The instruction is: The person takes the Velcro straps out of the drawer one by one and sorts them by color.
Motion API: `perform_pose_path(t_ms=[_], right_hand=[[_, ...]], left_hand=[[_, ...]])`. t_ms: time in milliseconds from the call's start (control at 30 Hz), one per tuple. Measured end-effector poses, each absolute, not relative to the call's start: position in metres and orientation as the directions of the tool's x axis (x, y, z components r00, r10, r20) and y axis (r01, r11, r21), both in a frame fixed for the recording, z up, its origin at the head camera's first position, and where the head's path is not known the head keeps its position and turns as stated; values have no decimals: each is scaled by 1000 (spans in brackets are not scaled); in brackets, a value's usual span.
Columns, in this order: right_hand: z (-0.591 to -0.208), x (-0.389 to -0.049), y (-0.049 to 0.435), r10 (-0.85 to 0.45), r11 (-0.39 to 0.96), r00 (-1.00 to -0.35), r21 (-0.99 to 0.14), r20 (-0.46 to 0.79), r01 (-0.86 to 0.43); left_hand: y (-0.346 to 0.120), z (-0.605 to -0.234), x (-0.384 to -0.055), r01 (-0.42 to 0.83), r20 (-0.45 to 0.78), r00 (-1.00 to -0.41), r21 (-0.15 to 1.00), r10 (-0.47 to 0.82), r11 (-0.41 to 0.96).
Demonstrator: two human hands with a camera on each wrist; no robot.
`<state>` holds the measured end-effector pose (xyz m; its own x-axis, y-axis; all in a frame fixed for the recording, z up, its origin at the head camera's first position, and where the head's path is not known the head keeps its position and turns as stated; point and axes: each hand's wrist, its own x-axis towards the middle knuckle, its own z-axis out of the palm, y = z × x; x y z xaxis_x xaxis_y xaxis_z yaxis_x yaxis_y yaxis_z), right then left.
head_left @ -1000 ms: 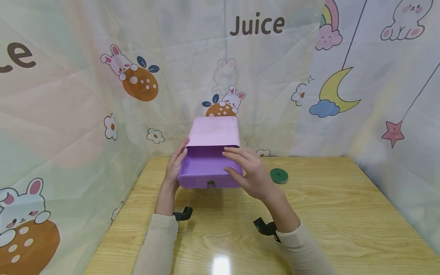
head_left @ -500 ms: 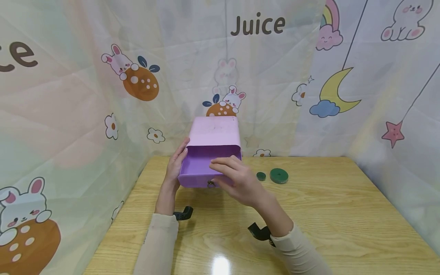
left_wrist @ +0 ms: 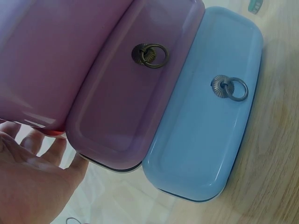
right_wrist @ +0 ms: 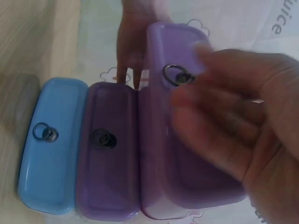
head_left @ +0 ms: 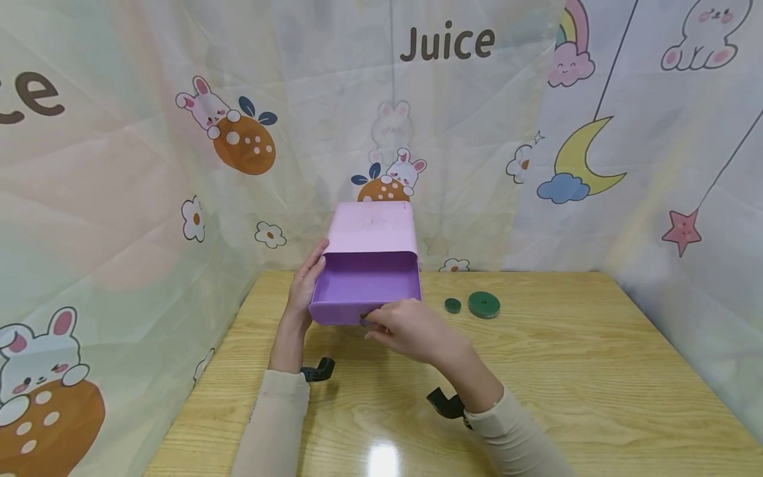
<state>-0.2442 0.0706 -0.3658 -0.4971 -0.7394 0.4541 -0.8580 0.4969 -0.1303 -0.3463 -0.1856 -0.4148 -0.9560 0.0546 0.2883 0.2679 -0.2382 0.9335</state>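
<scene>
A pink drawer cabinet stands on the table with its purple top drawer pulled out. Nothing shows on the part of its floor that is visible. My left hand rests along the cabinet's left side, fingers extended. At the drawer front is my right hand, fingers bent around the area of the ring pull. In the right wrist view the hand is blurred, with thumb and fingertips apart on either side of the pull. Below, the darker purple drawer and light blue drawer are closed, each with a metal ring.
On the wooden table, right of the cabinet, lie a small green disc and a larger green disc. Printed cloth hangs behind and at both sides. Black wrist mounts stick out beneath the forearms.
My right hand has moved left and down from the drawer's right side to its ring pull, uncovering the small green disc. The left hand and cabinet stay put.
</scene>
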Motion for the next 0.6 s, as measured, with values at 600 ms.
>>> perform_pose_path(t_ms=[600], right_hand=[[-370, -239, 64, -774, 567, -573, -108, 268, -817]], left_hand=[[-185, -414, -344, 273, 286, -957, 940, 39, -206]])
